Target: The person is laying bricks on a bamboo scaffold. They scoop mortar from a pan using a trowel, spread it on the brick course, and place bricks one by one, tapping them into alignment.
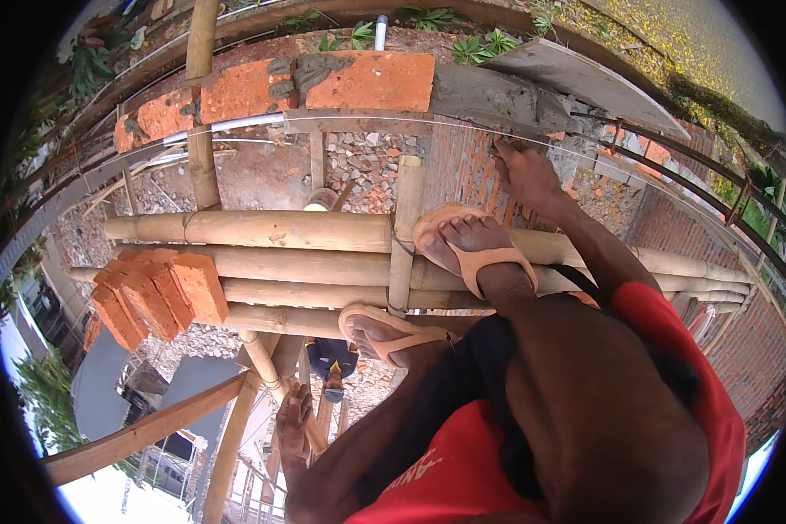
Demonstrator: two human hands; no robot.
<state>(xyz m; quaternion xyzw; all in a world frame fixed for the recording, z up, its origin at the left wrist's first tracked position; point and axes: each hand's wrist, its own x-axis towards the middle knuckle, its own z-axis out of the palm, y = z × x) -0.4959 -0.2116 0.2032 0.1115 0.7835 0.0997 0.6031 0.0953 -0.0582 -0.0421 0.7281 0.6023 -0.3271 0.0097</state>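
Along the top of the wall, a strip of grey mortar (pixel 489 93) lies to the right of the last laid brick (pixel 380 80), its upper face uncovered and leaving room for the hand. Mortar and bricks share one long axis, running left to right across the view and bowed by the lens. A taut string (pixel 358 117) follows the wall's near edge.

Just below the mortar, the right hand (pixel 533 179) reaches to the wall's near side, fingers bent and pointing away from the body; whether they grip anything, I cannot tell. A grey board (pixel 598 86) tilts beyond the mortar's right end.

Between wall and bamboo scaffold (pixel 297 229) is an open gap, with brick rubble (pixel 367 162) far below. Two sandalled feet stand on the poles, near a stack of bricks (pixel 162 293) at the left end. Off the scaffold's near edge, the left hand (pixel 294 424) is unfurled, fingers extended, beside a slanting bamboo pole (pixel 262 360); contact is unclear. Another person (pixel 332 354) is below.
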